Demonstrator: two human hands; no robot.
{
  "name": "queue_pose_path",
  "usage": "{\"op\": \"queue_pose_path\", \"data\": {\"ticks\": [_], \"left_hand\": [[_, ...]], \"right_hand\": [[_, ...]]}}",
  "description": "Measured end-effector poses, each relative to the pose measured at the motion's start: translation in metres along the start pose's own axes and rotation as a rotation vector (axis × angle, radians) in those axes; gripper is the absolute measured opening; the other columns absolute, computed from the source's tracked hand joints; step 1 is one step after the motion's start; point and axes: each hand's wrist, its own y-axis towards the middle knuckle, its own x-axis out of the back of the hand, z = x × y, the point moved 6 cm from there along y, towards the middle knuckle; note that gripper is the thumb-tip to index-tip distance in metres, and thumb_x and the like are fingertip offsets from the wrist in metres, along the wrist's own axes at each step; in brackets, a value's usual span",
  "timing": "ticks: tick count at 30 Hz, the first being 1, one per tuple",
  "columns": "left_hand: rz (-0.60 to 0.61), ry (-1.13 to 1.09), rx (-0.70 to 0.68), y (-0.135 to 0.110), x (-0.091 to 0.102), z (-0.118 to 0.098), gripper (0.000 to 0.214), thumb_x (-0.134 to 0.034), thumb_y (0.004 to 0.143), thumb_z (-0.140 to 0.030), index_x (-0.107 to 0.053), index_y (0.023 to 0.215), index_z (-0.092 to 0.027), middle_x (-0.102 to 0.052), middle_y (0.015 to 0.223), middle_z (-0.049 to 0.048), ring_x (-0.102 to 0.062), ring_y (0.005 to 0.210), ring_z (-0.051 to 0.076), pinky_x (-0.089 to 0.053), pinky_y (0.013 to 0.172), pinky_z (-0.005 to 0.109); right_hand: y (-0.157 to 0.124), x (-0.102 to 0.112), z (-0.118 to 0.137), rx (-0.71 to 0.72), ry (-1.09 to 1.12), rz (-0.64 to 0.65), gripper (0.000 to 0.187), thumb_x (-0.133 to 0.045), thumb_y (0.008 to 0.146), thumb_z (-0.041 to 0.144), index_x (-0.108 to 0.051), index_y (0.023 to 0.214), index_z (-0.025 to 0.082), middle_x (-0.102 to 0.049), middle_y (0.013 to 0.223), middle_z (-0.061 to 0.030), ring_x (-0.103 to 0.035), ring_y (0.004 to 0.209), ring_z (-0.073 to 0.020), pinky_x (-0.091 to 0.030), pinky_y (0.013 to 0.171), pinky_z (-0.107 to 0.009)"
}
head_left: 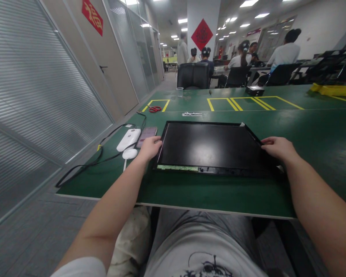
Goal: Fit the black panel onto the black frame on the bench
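A black flat display panel [210, 146] lies screen up on the green table in front of me. Along its near edge runs a black strip with a green circuit board [177, 168] at the left part. My left hand [151, 147] grips the panel's left edge, fingers closed at the frame. On the opposite side my right hand [278, 148] holds the right edge, thumb and fingers pinched on the frame. A small pale piece [242, 124] shows at the far right corner of the panel.
Left of the panel are a phone [147, 135], a white power bank [128, 139], a white earbud case [129, 154] and a black cable [85, 165]. Farther back sit red scissors [155, 109], small white strips [192, 114], a clear cup [179, 92], a black box [255, 90] and a yellow tray [333, 90].
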Motion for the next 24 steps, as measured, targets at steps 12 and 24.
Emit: {"op": "queue_pose_path", "data": {"ticks": [12, 24], "left_hand": [[0.057, -0.711, 0.45, -0.019, -0.022, -0.004, 0.056, -0.065, 0.084, -0.012, -0.055, 0.139, -0.022, -0.074, 0.074, 0.0035, -0.067, 0.055, 0.016, -0.057, 0.058, 0.028], [0.045, -0.811, 0.453, -0.016, -0.022, -0.004, 0.054, -0.065, 0.084, -0.011, -0.057, 0.136, -0.02, -0.072, 0.069, 0.0018, -0.062, 0.047, 0.012, -0.055, 0.052, 0.024]], "right_hand": [[-0.003, 0.0, -0.002, -0.027, 0.035, 0.004, 0.029, -0.063, 0.074, 0.024, -0.071, 0.102, 0.02, -0.072, 0.098, -0.0079, -0.064, 0.076, -0.0195, -0.048, 0.067, -0.03], [-0.001, 0.001, -0.001, 0.015, 0.014, -0.024, 0.024, -0.063, 0.073, 0.022, -0.07, 0.096, 0.02, -0.072, 0.096, -0.0077, -0.064, 0.081, -0.021, -0.046, 0.07, -0.03]]}}
